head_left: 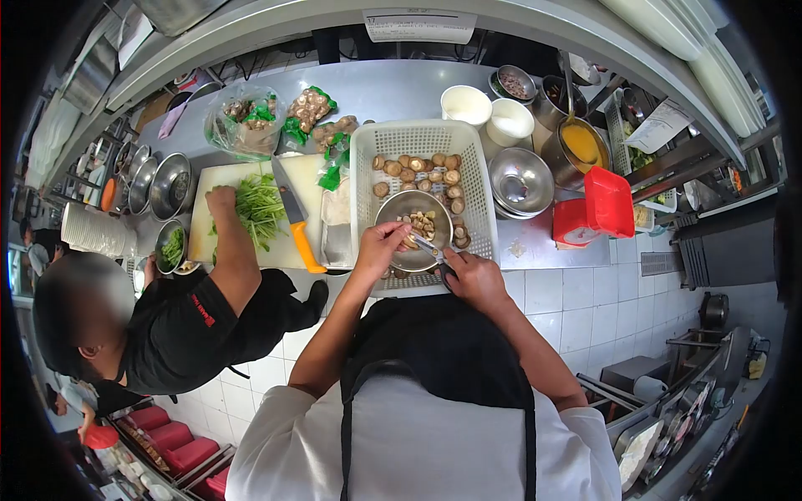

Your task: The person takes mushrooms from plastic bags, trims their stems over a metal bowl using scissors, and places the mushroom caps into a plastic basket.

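Fingers of the left hand [380, 249] are closed on a small pale piece [410, 241], while those of the right hand [474, 277] grip the scissors [431, 249], both hands above the near part of the white basket [483, 196]. Inside the basket, a steel bowl [428, 204] holds cut pieces [424, 220], with whole mushrooms [451, 177] around it. Left of the basket, a knife [292, 204] with an orange handle lies partly on the cutting board [203, 230], beside leafy greens [257, 209] touched by a co-worker's hand [221, 199]. Steel bowls [520, 184] sit on the counter [397, 88] just right of the basket, and a red plastic container [608, 204] stands farther right.
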A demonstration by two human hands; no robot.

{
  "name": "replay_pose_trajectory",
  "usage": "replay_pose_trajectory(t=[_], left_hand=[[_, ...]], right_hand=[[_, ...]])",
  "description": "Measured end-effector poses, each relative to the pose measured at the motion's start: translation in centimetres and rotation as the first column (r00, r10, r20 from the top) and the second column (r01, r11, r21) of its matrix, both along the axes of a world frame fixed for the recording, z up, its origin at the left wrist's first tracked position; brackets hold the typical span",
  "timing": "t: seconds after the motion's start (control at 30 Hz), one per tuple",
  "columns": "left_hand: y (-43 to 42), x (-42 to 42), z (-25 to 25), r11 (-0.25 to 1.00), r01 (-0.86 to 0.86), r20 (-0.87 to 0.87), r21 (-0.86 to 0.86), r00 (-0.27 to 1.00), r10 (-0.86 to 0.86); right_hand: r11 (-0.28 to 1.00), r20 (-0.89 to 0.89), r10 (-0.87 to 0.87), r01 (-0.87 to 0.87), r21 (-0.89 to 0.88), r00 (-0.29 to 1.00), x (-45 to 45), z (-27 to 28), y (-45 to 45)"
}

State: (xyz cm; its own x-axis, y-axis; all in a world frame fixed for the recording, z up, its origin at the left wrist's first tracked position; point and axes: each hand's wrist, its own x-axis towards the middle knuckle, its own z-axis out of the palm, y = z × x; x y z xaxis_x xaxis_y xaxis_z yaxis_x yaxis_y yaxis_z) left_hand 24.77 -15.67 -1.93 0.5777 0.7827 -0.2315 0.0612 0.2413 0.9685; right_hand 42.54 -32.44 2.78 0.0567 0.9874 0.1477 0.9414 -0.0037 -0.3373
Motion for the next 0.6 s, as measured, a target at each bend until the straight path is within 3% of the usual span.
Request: replay_pose_trajectory(t=[0.27,0.6], left_hand=[[0.1,-0.7,0.5,0.994,0.035,-0.037,-0.099,0.999,-0.039],[-1.1,-0.7,-0.2,0.997,-0.012,0.001,-0.077,1.000,0.012]], right_hand=[[0.999,0.022,0.033,-0.033,-0.011,0.999,-0.1,0.8,0.0],[0.999,0.003,0.027,-0.027,-0.029,1.000,-0.2,0.4,-0.5]])
